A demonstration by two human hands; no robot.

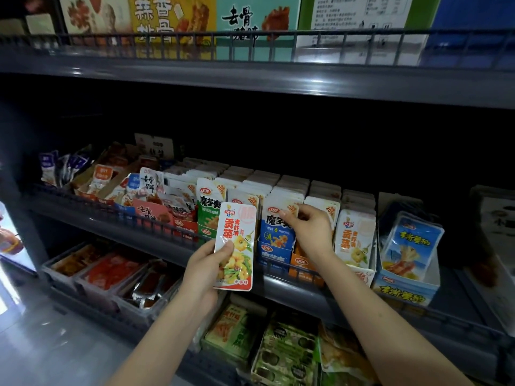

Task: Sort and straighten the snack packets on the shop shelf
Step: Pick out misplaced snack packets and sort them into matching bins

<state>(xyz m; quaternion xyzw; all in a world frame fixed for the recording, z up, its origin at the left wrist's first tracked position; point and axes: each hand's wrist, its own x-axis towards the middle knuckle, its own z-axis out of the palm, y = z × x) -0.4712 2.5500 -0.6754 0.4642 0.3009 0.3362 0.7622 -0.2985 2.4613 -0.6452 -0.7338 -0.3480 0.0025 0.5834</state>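
My left hand (204, 270) grips a white-and-orange snack packet (237, 240) by its lower left side and holds it upright in front of the middle shelf (156, 238). My right hand (312, 229) reaches into the row of upright packets, with its fingers pinching the top of a blue-fronted packet (277, 228). A row of packets of the same white-and-orange kind (354, 238) stands just right of that hand. A green-fronted packet row (207, 210) stands behind the held packet.
Loose tilted packets (156, 196) lie jumbled at the shelf's left. A blue display box (409, 263) stands at the right. A wire rail runs along the shelf front. Large boxes (172, 20) fill the top shelf; trays of packets (111, 271) sit below.
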